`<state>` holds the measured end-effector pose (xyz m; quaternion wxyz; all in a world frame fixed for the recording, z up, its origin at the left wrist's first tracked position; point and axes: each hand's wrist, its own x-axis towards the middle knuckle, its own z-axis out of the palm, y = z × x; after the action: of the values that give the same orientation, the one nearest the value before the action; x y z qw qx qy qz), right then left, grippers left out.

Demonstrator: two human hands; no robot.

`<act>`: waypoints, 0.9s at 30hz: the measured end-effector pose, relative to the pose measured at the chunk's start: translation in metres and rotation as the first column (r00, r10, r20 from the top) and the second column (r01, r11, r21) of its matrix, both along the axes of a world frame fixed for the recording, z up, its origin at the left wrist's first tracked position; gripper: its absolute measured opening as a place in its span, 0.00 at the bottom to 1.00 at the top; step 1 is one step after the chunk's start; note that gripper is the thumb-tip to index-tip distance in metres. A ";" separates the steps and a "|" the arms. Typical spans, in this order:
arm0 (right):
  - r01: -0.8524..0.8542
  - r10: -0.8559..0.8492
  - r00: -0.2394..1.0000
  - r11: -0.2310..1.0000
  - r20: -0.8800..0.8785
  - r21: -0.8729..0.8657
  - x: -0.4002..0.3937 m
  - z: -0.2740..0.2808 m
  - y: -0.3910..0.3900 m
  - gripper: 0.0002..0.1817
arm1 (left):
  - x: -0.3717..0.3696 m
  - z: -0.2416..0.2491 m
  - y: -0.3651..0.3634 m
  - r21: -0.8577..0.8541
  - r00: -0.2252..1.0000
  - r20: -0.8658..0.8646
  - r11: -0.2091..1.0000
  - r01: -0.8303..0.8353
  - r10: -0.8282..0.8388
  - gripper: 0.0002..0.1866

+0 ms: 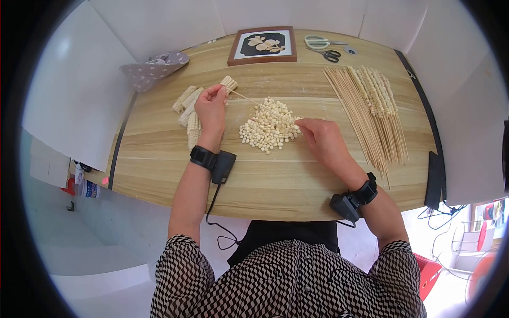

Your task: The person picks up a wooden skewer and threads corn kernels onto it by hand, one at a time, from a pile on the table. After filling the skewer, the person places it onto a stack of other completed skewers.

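My left hand (211,108) pinches one end of a thin wooden skewer (243,96), which slants down to the right over a heap of pale corn kernels (265,132). The skewer's far end is hard to make out against the kernels. At the heap's right edge is my right hand (322,139), thumb and forefinger closed together; what they hold is too small to make out. Several corn cobs (194,132) lie beside and partly behind my left hand.
Bare skewers (360,116) lie on the right of the wooden table (254,185), next to skewers threaded with kernels (375,90). At the back are a framed picture (263,45) and scissors (331,55). A star-patterned cloth item (154,70) sits at back left.
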<state>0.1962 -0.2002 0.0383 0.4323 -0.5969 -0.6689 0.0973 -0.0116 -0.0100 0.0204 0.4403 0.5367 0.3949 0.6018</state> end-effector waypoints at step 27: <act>0.087 -0.086 0.996 0.996 -0.025 0.015 0.001 0.001 0.001 0.08 | 0.046 0.000 -0.066 0.017 0.887 -0.179 0.900 0.435 -0.425 0.07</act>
<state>0.1976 -0.1993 0.0389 0.4491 -0.6205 -0.6378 0.0802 0.0348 -0.0761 0.0202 0.5118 0.6725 0.2854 0.4521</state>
